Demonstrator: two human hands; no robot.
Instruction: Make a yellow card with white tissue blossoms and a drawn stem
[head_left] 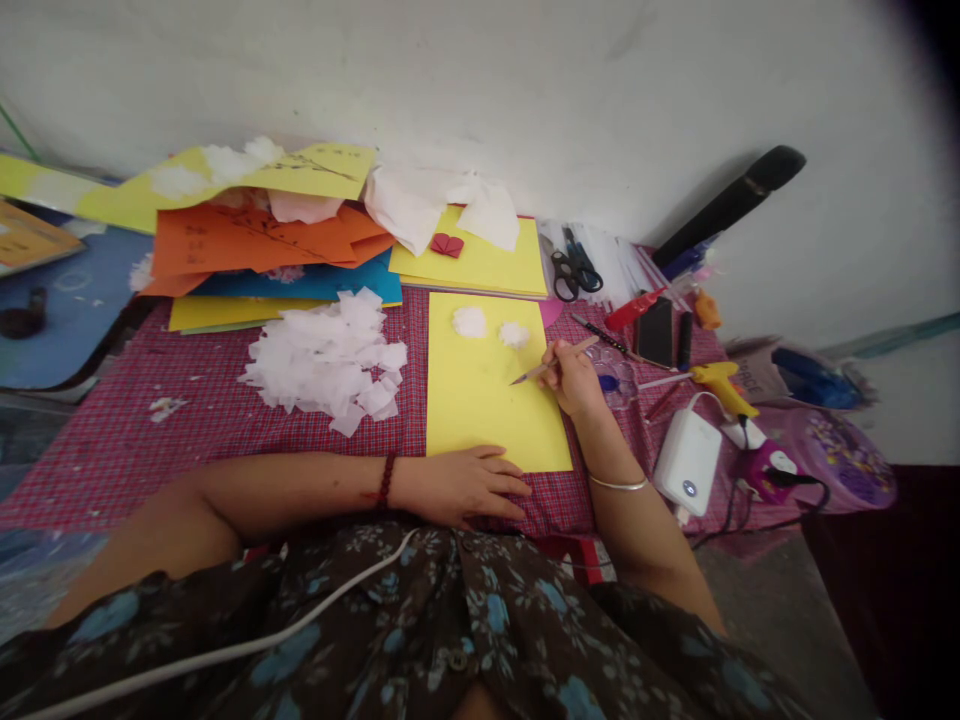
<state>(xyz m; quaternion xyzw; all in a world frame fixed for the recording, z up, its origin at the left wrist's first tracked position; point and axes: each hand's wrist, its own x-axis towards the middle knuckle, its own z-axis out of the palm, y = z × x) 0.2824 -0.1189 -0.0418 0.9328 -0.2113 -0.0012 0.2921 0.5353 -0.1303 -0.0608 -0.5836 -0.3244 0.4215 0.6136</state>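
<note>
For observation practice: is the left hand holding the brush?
No, the right hand holds the brush, while the left hand lies across the near edge of the yellow sheet.

Two white tufts on the front yellow sheet, one brush — plus one palette, one glue gun.

Matt and smooth lay the yellow paper sheet, and what a contrast in the white puffs, rough and tissue-like! The checked tablecloth looked woven and dull under a crinkled heap of thin paper strips, and here was the shine: smooth plastic power bank, glossy clear dish, bangle of polished metal!
</note>
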